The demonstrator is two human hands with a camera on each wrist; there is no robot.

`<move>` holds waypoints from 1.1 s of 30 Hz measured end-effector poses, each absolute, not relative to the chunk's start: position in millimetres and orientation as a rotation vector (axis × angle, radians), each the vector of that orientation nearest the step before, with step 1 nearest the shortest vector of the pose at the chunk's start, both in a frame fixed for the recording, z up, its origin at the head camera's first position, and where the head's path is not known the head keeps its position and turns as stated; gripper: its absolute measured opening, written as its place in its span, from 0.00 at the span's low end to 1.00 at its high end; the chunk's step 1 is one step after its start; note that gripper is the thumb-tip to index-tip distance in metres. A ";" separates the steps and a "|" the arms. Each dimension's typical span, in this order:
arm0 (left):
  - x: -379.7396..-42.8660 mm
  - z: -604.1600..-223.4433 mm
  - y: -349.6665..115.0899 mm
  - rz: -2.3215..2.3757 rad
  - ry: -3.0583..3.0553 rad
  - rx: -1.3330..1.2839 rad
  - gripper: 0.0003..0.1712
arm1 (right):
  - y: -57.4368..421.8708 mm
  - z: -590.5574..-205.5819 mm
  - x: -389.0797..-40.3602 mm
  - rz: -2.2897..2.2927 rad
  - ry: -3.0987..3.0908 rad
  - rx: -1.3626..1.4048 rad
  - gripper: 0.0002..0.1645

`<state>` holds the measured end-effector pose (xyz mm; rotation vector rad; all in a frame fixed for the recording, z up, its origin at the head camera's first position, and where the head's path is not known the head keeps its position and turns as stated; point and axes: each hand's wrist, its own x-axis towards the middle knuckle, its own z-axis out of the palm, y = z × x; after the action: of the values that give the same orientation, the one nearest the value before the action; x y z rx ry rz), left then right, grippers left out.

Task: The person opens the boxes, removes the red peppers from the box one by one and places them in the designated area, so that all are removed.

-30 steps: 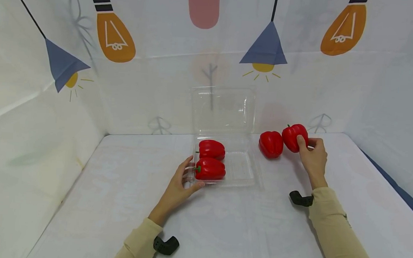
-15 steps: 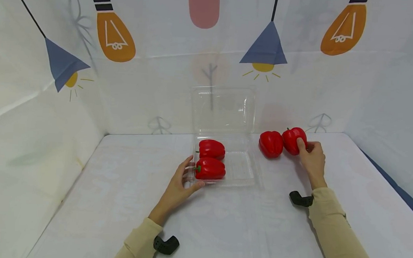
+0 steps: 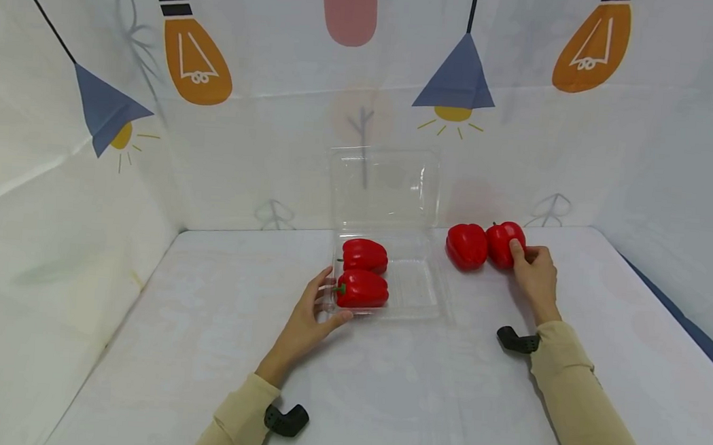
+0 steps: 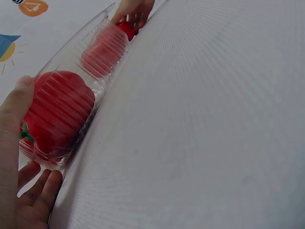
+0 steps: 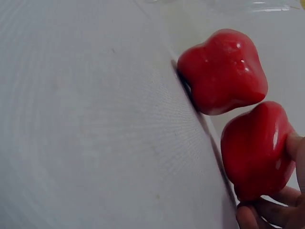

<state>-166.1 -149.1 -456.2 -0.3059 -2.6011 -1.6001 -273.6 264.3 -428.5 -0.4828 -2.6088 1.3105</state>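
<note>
A clear plastic clamshell box (image 3: 414, 287) stands with its lid raised, and two red bell peppers lie side by side on their sides in its left half: a rear pepper (image 3: 365, 255) and a front pepper (image 3: 363, 289) with a green stem pointing left. My left hand (image 3: 304, 320) holds the box at its front left corner, thumb at the front edge, fingers along the side. To the right of the box, my right hand (image 3: 535, 278) grips a red bell pepper (image 3: 501, 241) low at the tabletop. Another red bell pepper (image 5: 224, 71) sits directly beside it, nearer the box.
The white-covered table (image 3: 407, 396) meets a white backdrop (image 3: 263, 149) printed with lamps and bulbs just behind the raised lid (image 3: 386, 190). Black wrist cameras (image 3: 286, 420) are strapped at both sleeves.
My right hand has lowered the gripped bell pepper to the tabletop beside the other loose one. The left hand and the box stay where they were.
</note>
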 end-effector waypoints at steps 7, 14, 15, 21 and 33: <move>-166.0 -457.0 -149.7 -1.591 -2.602 -0.314 0.50 | 262.3 -435.0 -274.1 1.280 -2.611 -0.460 0.46; -165.9 -455.0 -149.8 -1.603 -2.616 -0.301 0.50 | 258.5 -437.5 -275.4 1.275 -2.624 -0.451 0.42; -165.9 -454.7 -149.8 -1.606 -2.618 -0.299 0.50 | 258.3 -437.4 -275.4 1.278 -2.621 -0.453 0.42; -166.4 -454.0 -149.8 -1.611 -2.628 -0.292 0.50 | 255.7 -436.6 -274.3 1.286 -2.599 -0.451 0.41; -167.7 -455.2 -150.0 -1.600 -2.619 -0.303 0.51 | 253.3 -438.2 -274.5 1.307 -2.595 -0.456 0.41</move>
<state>-167.7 -150.0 -455.2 -0.3028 -2.6194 -1.5998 -274.5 253.3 -438.2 -0.4561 -2.5953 1.3071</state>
